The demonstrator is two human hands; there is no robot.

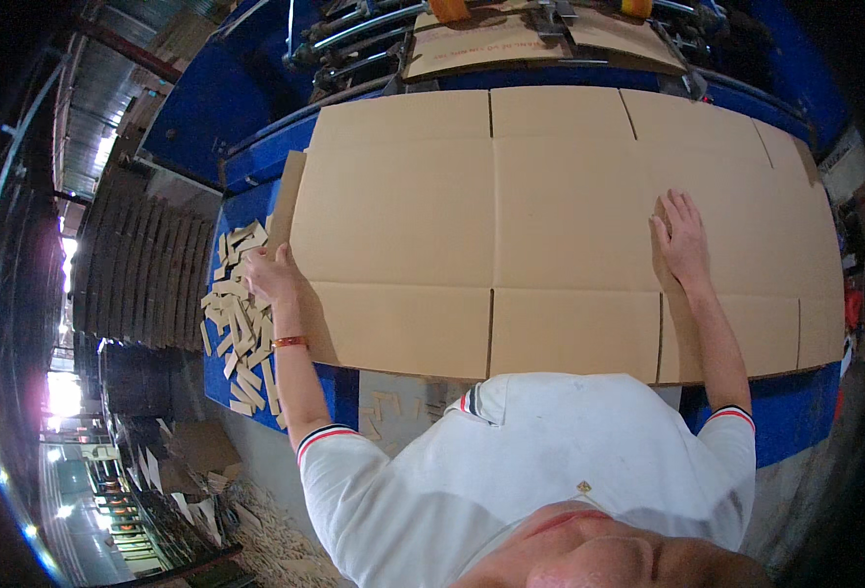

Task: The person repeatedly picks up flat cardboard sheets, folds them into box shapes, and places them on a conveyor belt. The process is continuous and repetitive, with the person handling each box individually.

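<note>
A large flat sheet of brown cardboard (pixel 393 206), creased and slotted like an unfolded box, lies in front of me. My left hand (pixel 272 276) is at the sheet's left edge, fingers closed round the lower end of a narrow cardboard strip (pixel 286 201) that runs along that edge. Whether the strip is joined to the sheet I cannot tell. My right hand (pixel 684 238) rests flat on the right part of the sheet, fingers stretched out, holding nothing. Beside my left hand lies a heap of small cardboard offcuts (pixel 240 328).
The sheet lies on a blue machine table (pixel 339 387). Beyond it are metal rods and rollers (pixel 364 44) with another printed cardboard piece (pixel 481 44) among them. Tall stacks of sheets (pixel 139 260) stand at the left. More offcuts (pixel 276 539) litter the floor at the lower left.
</note>
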